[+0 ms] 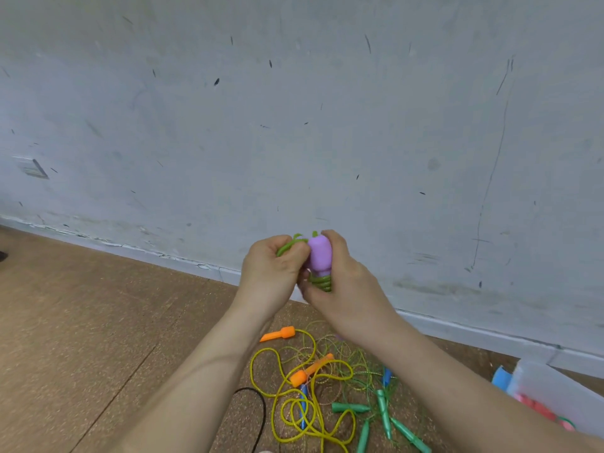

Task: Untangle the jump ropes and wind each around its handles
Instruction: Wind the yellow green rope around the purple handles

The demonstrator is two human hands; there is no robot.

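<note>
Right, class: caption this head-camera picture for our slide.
The left hand grips green rope, the right hand holds a purple handle wrapped in it, above tangled ropes on the floor.

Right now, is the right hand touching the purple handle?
Touching. The head view shows the right hand gripping the purple handle, fingers curled round it with a fingertip over its top.

We can read no text, number or brand anywhere. A small grey plate (pixel 32 168) on the wall (pixel 294 125) is too blurred for us to make out any marking on it.
</note>
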